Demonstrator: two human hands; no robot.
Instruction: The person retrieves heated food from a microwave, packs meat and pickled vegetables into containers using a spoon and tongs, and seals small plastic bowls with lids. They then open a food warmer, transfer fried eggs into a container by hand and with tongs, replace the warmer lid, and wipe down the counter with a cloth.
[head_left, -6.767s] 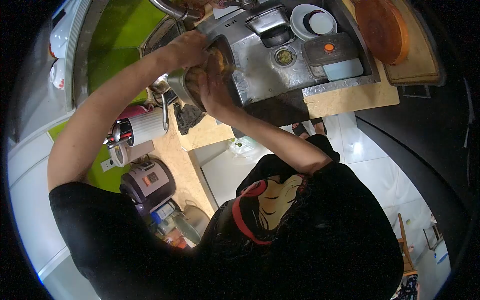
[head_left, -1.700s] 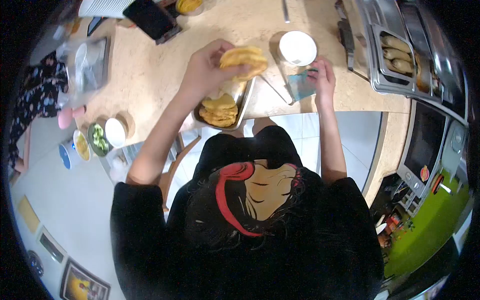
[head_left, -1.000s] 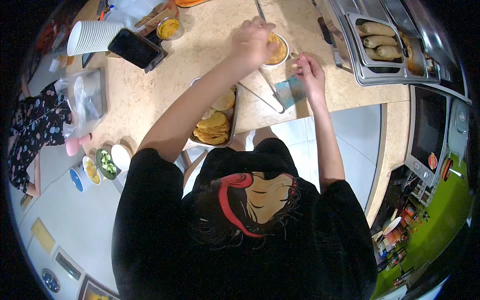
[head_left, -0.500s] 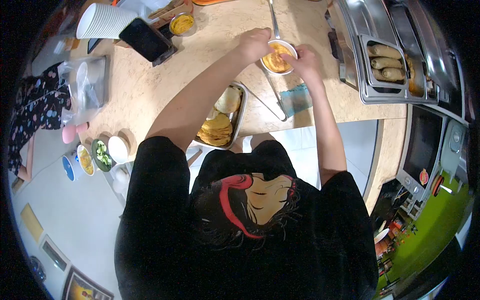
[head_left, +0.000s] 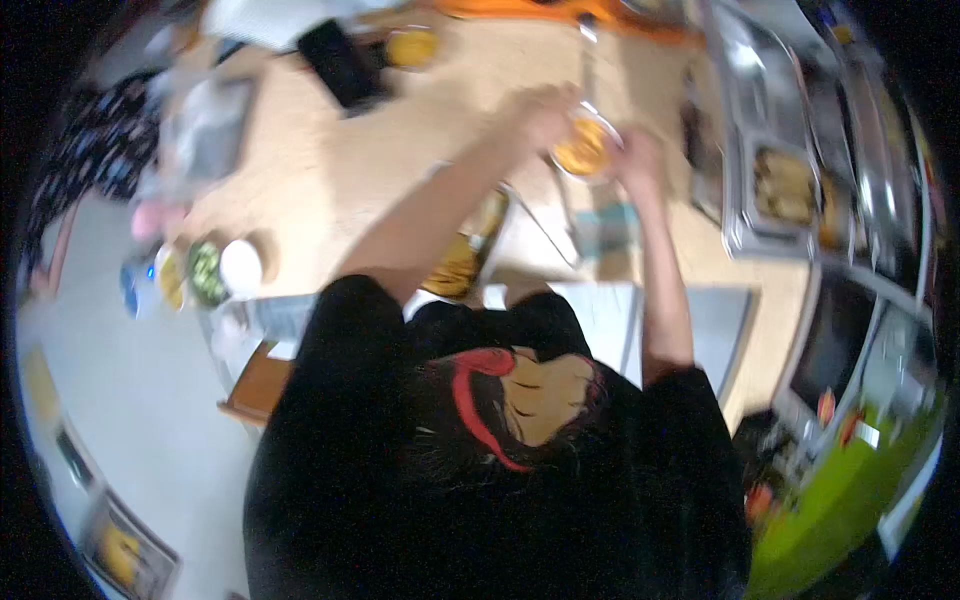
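A white bowl (head_left: pixel 586 147) with yellow-orange food stands near the far side of the wooden table, blurred by motion. My left hand (head_left: pixel 545 118) is closed at its left rim, fingers curled and smeared. Around the right rim, my right hand (head_left: pixel 640 160) is closed with the thumb toward the food. Just beyond the bowl lies a metal utensil handle (head_left: pixel 587 60). Nearer to me are metal tongs (head_left: pixel 545 228) and a teal patterned piece (head_left: pixel 606 230). My left forearm partly hides a metal tray with flat yellow-brown breads (head_left: pixel 455 270).
Metal food pans with rolled items (head_left: pixel 783 187) stand at the right. A phone (head_left: pixel 340 65) and a small cup of yellow food (head_left: pixel 411 46) are at the far left. Bowls, one with green pieces (head_left: pixel 208 272), sit left. Another person's patterned clothing (head_left: pixel 90 130) shows at the left edge.
The whole view has shifted and blurred, so the table things appear lower and further right. Both hands remain at the bowl.
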